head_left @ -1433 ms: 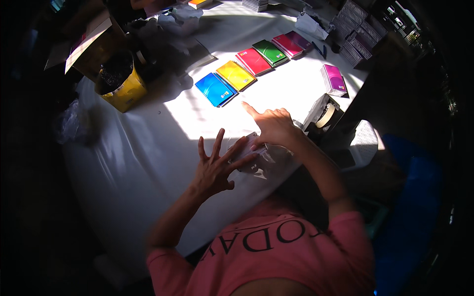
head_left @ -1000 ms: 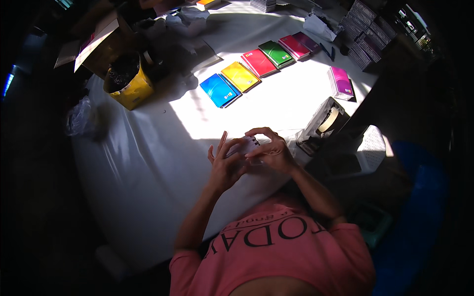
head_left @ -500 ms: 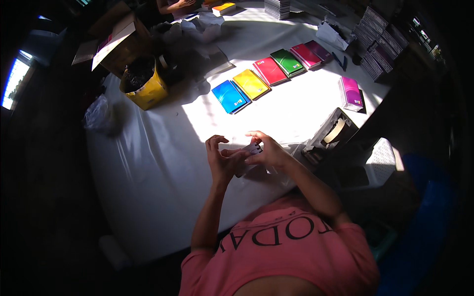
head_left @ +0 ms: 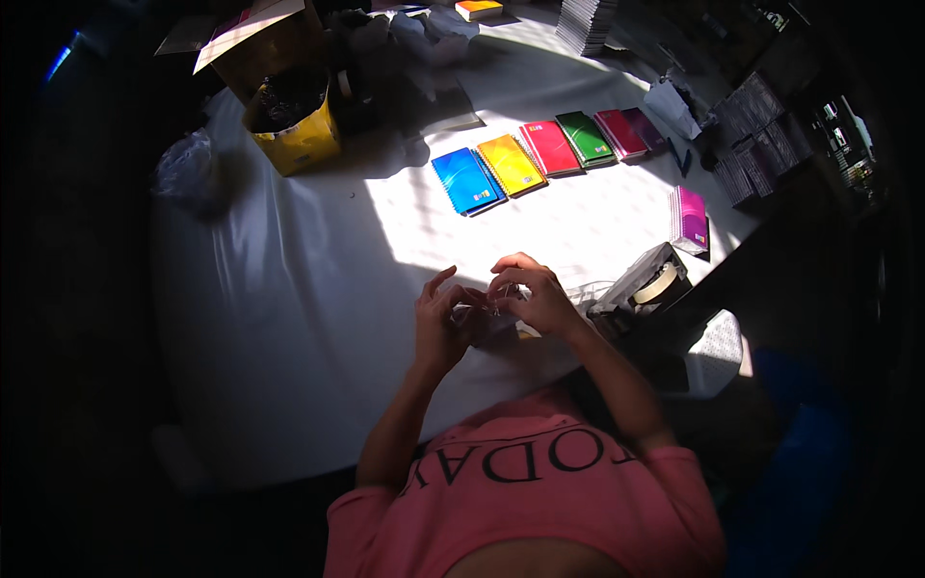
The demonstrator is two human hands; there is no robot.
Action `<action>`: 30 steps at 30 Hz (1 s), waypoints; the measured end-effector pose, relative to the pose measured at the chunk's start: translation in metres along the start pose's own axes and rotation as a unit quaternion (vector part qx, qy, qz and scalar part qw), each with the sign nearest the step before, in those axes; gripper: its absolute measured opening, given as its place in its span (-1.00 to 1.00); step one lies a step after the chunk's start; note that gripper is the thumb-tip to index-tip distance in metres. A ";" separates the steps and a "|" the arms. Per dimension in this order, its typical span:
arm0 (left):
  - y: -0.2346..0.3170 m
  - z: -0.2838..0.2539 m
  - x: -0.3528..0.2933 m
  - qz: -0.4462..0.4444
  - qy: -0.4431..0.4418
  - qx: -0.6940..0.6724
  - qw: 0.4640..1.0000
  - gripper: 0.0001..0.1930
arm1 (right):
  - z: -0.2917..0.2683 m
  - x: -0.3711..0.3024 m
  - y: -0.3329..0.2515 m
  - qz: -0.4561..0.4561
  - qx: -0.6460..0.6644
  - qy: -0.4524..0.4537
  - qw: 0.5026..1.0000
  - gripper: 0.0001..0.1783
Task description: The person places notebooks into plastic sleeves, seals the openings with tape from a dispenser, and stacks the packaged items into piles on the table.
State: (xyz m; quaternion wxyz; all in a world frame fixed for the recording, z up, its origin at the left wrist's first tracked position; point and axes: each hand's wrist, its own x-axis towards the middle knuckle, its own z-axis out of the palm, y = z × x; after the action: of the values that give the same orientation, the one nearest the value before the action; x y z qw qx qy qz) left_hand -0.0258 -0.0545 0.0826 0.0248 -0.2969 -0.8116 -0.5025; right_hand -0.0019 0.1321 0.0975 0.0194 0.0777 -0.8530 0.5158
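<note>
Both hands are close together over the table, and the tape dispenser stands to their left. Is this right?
No: in the head view, the tape dispenser stands to their right, not their left. The left hand and right hand are indeed close together over the table.

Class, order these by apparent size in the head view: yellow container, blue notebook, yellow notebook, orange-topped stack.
1. Yellow container
2. Blue notebook and yellow notebook: too alike to rank
3. Orange-topped stack

Six notebook covers [head_left: 468, 181] form one row; hands [head_left: 440, 323] [head_left: 547, 303] number two.
</note>
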 end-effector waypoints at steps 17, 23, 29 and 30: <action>0.014 0.003 -0.032 0.133 -0.007 0.276 0.952 -0.66 | -0.016 -0.088 -0.007 0.097 -0.168 0.214 0.957 -0.81; -0.011 0.013 -0.033 0.213 0.024 0.143 0.966 -0.70 | -0.043 -0.153 0.066 0.449 0.147 0.466 0.748 -0.53; -0.021 0.012 -0.021 0.288 0.001 0.065 0.955 -0.81 | -0.046 -0.130 0.069 0.359 0.340 0.546 0.676 -0.64; -0.021 0.013 -0.019 0.294 -0.006 0.045 0.955 -0.83 | -0.050 -0.141 0.088 0.327 0.386 0.541 0.672 -0.64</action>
State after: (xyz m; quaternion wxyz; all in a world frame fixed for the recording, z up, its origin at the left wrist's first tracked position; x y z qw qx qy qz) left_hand -0.0171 -0.0590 0.0530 0.1796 -0.5239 -0.7105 -0.4341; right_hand 0.1211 0.2320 0.0280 0.2764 -0.4982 -0.3884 0.7242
